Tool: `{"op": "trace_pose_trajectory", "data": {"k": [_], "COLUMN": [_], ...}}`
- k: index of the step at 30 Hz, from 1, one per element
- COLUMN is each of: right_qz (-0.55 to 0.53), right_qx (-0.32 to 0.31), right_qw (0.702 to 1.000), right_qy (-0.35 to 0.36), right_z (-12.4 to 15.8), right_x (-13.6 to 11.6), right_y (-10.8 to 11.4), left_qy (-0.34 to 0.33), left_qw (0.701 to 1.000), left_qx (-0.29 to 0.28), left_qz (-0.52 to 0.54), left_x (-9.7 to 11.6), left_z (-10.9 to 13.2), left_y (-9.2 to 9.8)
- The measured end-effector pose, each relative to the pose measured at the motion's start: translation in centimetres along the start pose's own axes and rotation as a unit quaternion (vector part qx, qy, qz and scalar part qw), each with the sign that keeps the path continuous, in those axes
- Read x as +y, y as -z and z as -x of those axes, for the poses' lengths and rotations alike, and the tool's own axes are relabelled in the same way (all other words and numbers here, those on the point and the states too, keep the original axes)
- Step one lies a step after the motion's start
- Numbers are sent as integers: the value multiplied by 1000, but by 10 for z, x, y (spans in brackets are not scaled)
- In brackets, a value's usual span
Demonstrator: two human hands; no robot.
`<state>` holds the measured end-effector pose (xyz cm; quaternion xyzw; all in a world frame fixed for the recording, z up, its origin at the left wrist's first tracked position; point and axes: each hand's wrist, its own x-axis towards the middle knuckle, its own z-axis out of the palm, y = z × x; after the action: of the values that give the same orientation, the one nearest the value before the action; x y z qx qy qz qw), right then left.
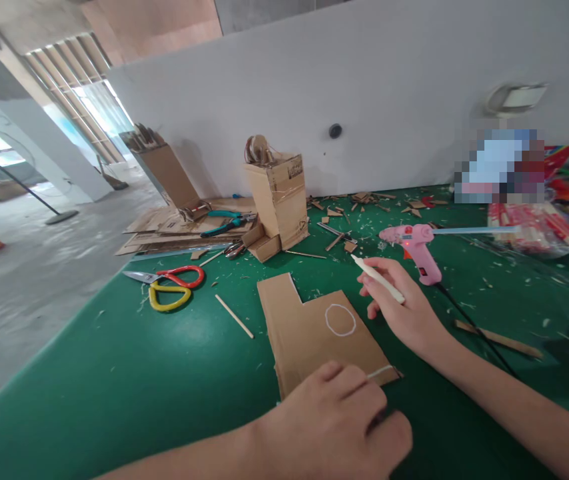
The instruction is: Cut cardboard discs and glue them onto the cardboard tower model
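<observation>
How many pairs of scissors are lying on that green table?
1: the scissors with one red and one yellow handle loop lie on the green table, left of the flat cardboard piece. More could be hidden among the cardboard clutter behind.
</observation>
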<state>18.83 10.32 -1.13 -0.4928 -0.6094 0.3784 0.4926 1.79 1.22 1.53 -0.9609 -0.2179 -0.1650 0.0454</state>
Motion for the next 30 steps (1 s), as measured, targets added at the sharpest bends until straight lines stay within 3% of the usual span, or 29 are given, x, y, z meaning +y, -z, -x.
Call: {"op": "trace_pose_trajectory", "data": {"k": [2,4,7,9,10,12,15,18,21,23,26,28,30], "right_qz": [11,48,155,262,325,451,573,640,675,670,604,533,495], "right_qx": [-1,2,-12,-43,-59,-84,-109,-115,-85,-70,-95,-143,-195], "right_qw": [1000,999,987,959,935,872,792,737,703,705,764,818,839], "right_qy": [12,19,44,96,127,171,183,184,209,223,203,163,116], "right_z": [0,0,-2,-4,-5,-7,-10,-12,-15,-17,-14,-5,10], "right_x": [1,-1,-5,-8,-9,-11,-10,-7,-7,-13,-27,-39,-50], "right_y": [0,2,8,13,16,22,29,33,35,34,28,23,17], "left_qy": [33,97,300,380,387,390,345,277,284,299,304,322,355], "left_qw": [999,994,949,917,910,905,929,950,936,930,933,938,933], "left_qx": [-20,-27,-37,-85,-114,-117,-91,-144,-200,-201,-178,-123,-43], "left_qz": [-7,-30,-83,-90,-100,-128,-97,-8,63,77,72,40,-25], "left_x": [-21,-55,-118,-151,-161,-169,-158,-143,-139,-141,-149,-161,-177], "left_z": [3,11,33,51,58,67,64,51,43,42,42,41,38], "left_y": [12,26,42,47,47,45,39,38,40,43,45,45,43]}}
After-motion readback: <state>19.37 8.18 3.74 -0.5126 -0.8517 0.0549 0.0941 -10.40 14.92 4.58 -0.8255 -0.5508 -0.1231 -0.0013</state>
